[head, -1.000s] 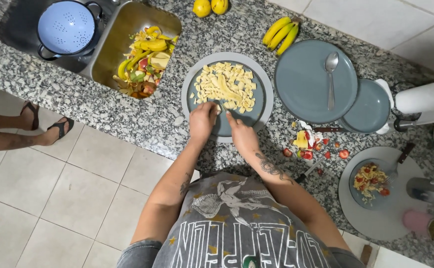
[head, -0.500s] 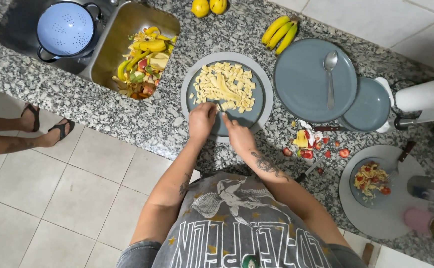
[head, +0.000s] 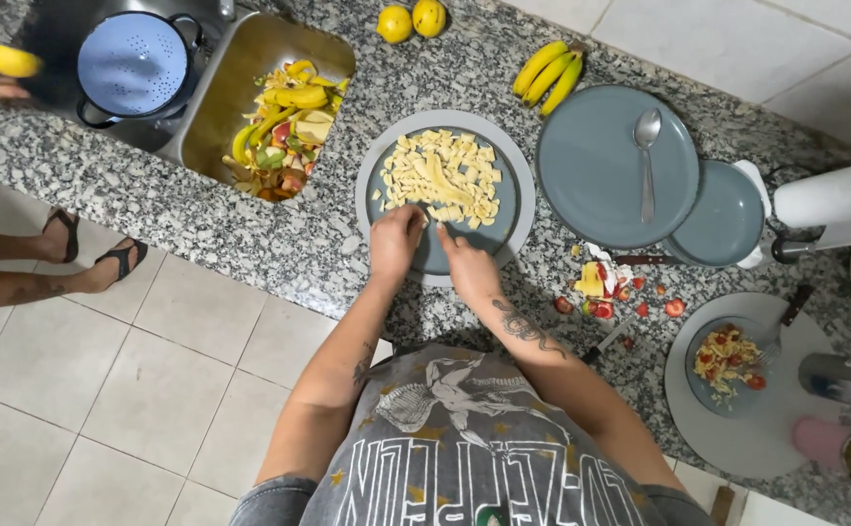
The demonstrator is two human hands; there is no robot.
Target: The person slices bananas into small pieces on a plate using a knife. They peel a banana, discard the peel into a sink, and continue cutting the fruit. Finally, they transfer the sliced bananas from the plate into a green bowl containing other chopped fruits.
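Peels (head: 284,117) and fruit scraps fill the metal tub beside the blue colander (head: 133,63) at the left, so a good deal of peeling looks already done. At the middle, the grey plate (head: 508,175) carries a wide heap of pale banana pieces (head: 442,175). The left hand (head: 396,239) is curled on a piece at the plate's near edge, and the right hand (head: 466,263) is closed just beside it (whether it grips a knife I cannot tell). Slicing seems well advanced. Further right, three whole bananas (head: 547,70) lie uncut, and an empty plate (head: 591,185) bears only a spoon (head: 646,156).
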